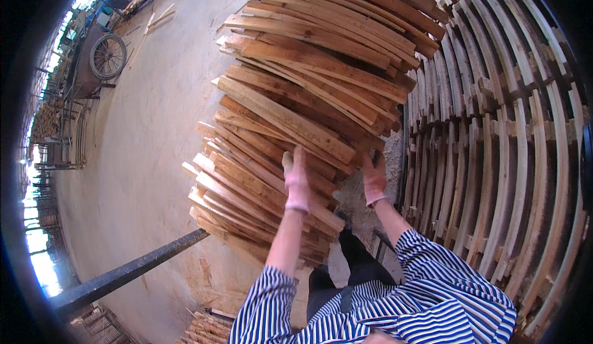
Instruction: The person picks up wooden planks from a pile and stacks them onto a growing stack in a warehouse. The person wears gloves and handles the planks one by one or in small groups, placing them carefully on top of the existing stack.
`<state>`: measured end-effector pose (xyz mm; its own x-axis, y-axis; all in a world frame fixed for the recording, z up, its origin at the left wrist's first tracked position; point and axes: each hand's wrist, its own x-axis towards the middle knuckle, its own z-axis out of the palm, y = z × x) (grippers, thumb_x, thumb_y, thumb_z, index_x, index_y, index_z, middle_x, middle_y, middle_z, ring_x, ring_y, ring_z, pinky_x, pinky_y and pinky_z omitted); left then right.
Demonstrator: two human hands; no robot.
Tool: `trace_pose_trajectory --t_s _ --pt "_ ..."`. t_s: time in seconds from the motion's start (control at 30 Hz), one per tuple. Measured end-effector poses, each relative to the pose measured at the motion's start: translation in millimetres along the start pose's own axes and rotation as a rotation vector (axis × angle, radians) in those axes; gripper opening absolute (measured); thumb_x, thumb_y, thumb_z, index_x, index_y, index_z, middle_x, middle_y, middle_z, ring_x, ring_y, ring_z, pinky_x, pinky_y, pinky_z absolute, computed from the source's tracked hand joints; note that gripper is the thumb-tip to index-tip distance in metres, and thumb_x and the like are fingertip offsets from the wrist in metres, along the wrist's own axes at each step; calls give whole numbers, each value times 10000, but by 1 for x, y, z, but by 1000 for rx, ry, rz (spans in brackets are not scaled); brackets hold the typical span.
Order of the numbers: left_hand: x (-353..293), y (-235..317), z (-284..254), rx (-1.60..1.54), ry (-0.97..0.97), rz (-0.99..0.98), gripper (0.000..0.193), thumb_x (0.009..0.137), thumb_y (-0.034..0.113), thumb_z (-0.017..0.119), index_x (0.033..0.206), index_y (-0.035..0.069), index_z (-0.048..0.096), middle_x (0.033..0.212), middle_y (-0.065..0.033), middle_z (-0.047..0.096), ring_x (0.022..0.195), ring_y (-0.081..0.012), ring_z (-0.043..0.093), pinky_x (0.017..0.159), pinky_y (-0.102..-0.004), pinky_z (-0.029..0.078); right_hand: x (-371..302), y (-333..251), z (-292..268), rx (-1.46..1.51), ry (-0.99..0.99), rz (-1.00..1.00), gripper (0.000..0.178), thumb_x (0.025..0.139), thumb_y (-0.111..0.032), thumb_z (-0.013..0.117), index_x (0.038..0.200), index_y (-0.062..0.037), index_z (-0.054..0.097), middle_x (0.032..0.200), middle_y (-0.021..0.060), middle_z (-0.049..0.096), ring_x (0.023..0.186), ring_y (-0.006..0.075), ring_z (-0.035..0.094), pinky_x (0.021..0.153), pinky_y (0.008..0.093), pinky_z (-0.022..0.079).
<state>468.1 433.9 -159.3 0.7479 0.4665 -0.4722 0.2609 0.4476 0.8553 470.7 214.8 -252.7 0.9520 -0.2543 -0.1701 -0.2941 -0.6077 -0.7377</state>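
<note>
A long, uneven pile of sawn wooden planks (290, 106) runs away from me, its pieces lying roughly crosswise. My left hand (296, 182), in a pink and pale work glove, is over the near part of the pile. Its fingers point forward and the thumb stands apart, with nothing gripped. At the right-hand ends of the planks is my right hand (374, 177), gloved alike and slightly blurred. Its fingers look apart around a dark gap, close beside a plank end; whether they touch it is unclear.
Tall stacked rows of wooden slats (488, 140) stand close on my right. A dark metal beam (133, 270) juts out at the lower left. Across the concrete floor (154, 121) is a cart with a spoked wheel (108, 57). More wood pieces (207, 328) lie near the bottom edge.
</note>
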Motion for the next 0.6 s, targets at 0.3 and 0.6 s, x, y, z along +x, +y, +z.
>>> trace_pose_trajectory --t_s 0.3,0.6 --pt "70 25 46 -229 -171 -398 930 798 654 679 1519 178 337 1552 -69 332 1401 -284 325 1128 -497 290 47 -54 -25 -662 -323 -595 533 1016 -309 367 1514 -465 256 1437 222 472 1214 336 567 837 479 559" --pt "74 4 -25 -399 -218 -221 863 812 665 661 1445 123 438 1450 -74 477 1314 -268 445 1051 -482 428 8 -159 -7 -348 -846 -170 975 826 -752 490 1447 -14 349 1422 277 427 1299 424 456 1071 480 391"
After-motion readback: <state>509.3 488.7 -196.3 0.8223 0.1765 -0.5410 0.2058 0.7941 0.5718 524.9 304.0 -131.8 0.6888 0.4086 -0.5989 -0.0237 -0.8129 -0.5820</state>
